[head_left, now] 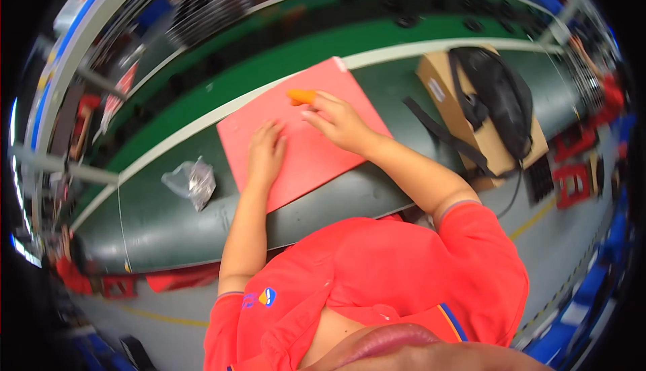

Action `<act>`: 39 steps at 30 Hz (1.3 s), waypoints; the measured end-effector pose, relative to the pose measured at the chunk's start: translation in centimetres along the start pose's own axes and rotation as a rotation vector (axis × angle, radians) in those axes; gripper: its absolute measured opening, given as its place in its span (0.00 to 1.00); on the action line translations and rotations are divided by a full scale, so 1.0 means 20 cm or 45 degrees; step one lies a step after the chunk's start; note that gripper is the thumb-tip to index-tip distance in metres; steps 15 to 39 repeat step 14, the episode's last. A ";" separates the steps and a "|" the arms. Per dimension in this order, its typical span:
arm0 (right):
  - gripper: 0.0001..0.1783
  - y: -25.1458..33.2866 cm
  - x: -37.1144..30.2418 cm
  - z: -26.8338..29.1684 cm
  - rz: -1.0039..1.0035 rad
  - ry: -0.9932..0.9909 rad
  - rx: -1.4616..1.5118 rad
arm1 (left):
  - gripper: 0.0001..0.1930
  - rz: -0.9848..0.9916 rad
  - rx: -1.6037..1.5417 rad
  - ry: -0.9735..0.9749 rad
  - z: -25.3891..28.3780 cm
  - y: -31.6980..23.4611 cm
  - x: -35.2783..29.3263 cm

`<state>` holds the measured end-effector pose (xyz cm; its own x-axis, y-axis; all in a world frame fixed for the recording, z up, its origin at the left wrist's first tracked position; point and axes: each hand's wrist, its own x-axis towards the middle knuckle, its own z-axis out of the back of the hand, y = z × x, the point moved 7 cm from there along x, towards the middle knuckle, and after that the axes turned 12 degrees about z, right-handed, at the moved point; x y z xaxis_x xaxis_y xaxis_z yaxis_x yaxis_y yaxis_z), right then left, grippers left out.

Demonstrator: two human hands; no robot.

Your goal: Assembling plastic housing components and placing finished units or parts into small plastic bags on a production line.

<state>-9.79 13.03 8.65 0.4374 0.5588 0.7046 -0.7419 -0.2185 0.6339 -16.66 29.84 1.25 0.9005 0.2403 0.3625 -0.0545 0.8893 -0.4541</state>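
Note:
A pink flat sheet or board lies at an angle on the dark green bench surface in front of me. My left hand rests on its left part, fingers stretched out and holding nothing. Over the sheet's far middle, my right hand is closed on a small orange object. That object sticks out past the fingertips to the left; its kind is too blurred to make out.
Left of the sheet lies a clear plastic bag with something greyish inside. At the right stand a cardboard box and a black backpack, its strap trailing toward the sheet. Beyond a pale rail, a green strip carries several dark parts.

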 end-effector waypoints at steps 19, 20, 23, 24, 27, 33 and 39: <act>0.51 0.98 0.53 0.37 1.108 -0.398 0.483 | 0.16 0.098 -0.184 0.040 -0.08 0.09 -0.13; 0.51 0.98 0.53 0.37 1.108 -0.398 0.483 | 0.16 0.098 -0.184 0.040 -0.08 0.09 -0.13; 0.51 0.98 0.53 0.37 1.108 -0.398 0.483 | 0.16 0.098 -0.184 0.040 -0.08 0.09 -0.13; 0.51 0.98 0.53 0.37 1.108 -0.398 0.483 | 0.16 0.098 -0.184 0.040 -0.08 0.09 -0.13; 0.51 0.98 0.53 0.37 1.108 -0.398 0.483 | 0.16 0.098 -0.184 0.040 -0.08 0.09 -0.13; 0.51 0.98 0.53 0.37 1.108 -0.398 0.483 | 0.16 0.098 -0.184 0.040 -0.08 0.09 -0.13; 0.51 0.98 0.53 0.37 1.108 -0.398 0.483 | 0.16 0.098 -0.184 0.040 -0.08 0.09 -0.13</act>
